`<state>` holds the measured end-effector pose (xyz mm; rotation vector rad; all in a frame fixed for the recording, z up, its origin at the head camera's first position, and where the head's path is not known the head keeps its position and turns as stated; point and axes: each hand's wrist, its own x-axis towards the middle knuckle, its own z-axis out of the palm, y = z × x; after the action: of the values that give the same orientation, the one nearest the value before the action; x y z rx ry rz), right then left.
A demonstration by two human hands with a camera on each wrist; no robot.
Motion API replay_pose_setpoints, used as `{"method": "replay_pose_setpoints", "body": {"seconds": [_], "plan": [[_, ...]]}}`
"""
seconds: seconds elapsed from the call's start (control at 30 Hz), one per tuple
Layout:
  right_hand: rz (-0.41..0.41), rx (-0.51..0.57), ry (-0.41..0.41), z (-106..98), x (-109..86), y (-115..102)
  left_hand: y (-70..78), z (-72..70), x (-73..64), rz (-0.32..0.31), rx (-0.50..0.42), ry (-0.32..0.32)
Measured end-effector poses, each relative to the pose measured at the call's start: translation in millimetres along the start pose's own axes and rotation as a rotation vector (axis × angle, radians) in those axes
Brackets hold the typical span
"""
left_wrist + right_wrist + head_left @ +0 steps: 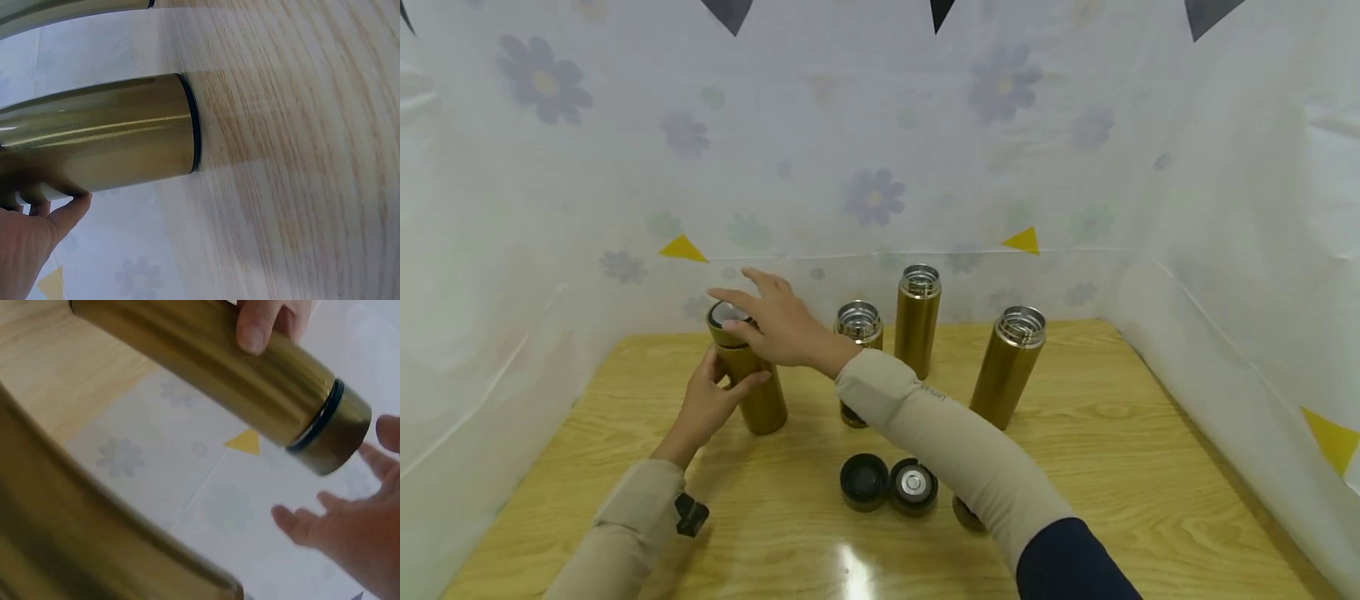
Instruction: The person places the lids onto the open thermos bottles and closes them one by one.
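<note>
On the table's left side stands a gold thermos bottle (763,408) with its lid (344,437) on. My left hand (706,404) grips the bottle's body, thumb across the front; in the left wrist view, some of its fingers are hidden behind the bottle (125,140). The bottle's base rests on the tabletop. My right hand (790,329) hovers around the lid with its fingers spread apart. In the right wrist view, the right hand (356,525) shows loosely spread fingers beside the lid, gripping nothing; whether one fingertip touches the rim I cannot tell.
Three gold bottles without lids stand to the right: a middle one (859,321), a rear one (916,333) and a right one (1003,379). Two dark lids (863,482) lie side by side in front. Another lid (967,515) is partly hidden under the right sleeve.
</note>
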<state>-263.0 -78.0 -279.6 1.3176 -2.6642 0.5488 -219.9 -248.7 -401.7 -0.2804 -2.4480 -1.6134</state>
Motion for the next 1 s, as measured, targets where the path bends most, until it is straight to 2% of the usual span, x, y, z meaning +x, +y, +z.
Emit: {"method": "replay_pose_setpoints", "body": {"seconds": [0.1,0.23,0.3,0.37,0.6,0.8,1.0], "plan": [[-0.064,0.001,-0.140,-6.7,4.9,6.1,-0.2,0.3,2.3,-0.001,0.001,-0.003],[-0.108,-0.012,-0.283,-8.6,9.2,11.0,0.3,0.8,3.3,-0.007,-0.001,-0.010],[-0.123,-0.016,-0.313,-7.7,10.0,12.1,0.3,1.0,3.0,-0.010,-0.003,-0.012],[-0.142,-0.022,-0.309,-6.3,10.2,12.6,0.2,1.1,2.4,-0.012,-0.005,-0.011],[-0.156,-0.064,-0.177,0.9,6.1,12.0,-0.4,0.7,0.4,-0.008,-0.015,-0.009],[-0.140,-0.045,0.001,10.8,-2.0,11.3,-1.3,0.3,-0.7,0.009,-0.014,-0.003],[-0.083,-0.036,0.188,23.4,-6.2,7.4,-2.7,0.9,-0.4,-0.005,-0.001,0.002]]}}
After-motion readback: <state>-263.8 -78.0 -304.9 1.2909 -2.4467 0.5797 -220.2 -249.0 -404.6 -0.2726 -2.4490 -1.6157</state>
